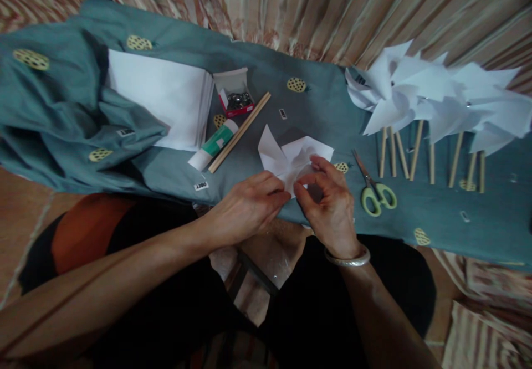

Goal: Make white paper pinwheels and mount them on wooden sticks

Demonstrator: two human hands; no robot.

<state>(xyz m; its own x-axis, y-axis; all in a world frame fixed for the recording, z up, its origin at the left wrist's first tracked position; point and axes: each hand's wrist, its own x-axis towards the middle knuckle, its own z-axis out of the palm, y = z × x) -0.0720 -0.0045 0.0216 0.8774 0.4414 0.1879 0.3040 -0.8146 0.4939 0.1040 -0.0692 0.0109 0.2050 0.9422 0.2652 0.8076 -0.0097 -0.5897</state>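
The left hand (245, 208) and right hand (328, 205) both pinch a folded white paper piece (291, 155) on the teal cloth (291, 53). Green-handled scissors (376, 191) lie just right; a glue stick (214, 144), a wooden stick (240, 132), a small box (235, 95), a paper stack (160, 95) and finished pinwheels (436, 100) surround them.
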